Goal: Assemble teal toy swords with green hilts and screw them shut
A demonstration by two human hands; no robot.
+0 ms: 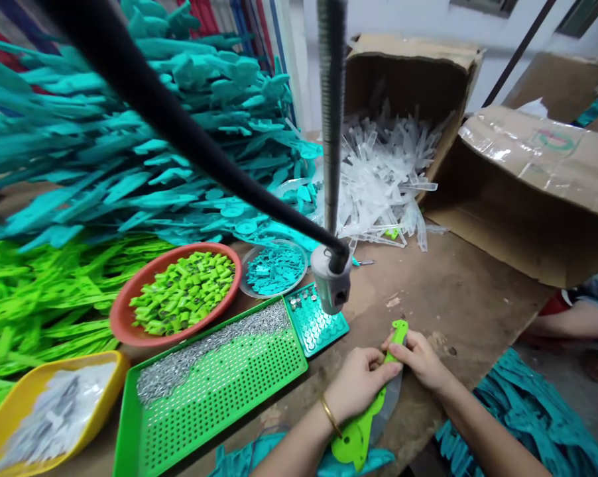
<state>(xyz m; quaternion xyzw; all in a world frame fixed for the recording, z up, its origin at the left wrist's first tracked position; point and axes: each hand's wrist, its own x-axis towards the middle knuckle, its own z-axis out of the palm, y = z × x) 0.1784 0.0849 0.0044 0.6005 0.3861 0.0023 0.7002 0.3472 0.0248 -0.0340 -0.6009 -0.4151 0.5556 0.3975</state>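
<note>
A long lime-green plastic part point(356, 437) with a round, holed lower end lies slanted between my hands. My left hand point(358, 381), with a gold bangle at the wrist, pinches it around the middle. Near its narrow, hooked upper end my right hand point(423, 358) grips it with thumb and fingers. A clear plastic strip point(389, 405) shows along the right side of the green part, partly covered by my hands. Teal plastic parts point(259, 454) lie under my left forearm at the table's front edge.
Left of my hands stand a green perforated tray point(219, 404) of small metal pieces, a teal tray point(321, 321), a red bowl point(124, 324) and a yellow scoop point(107, 397). Behind are teal parts point(204, 132), clear strips point(373, 179) and cartons point(542, 152). A lamp-like fixture point(331, 278) hangs ahead.
</note>
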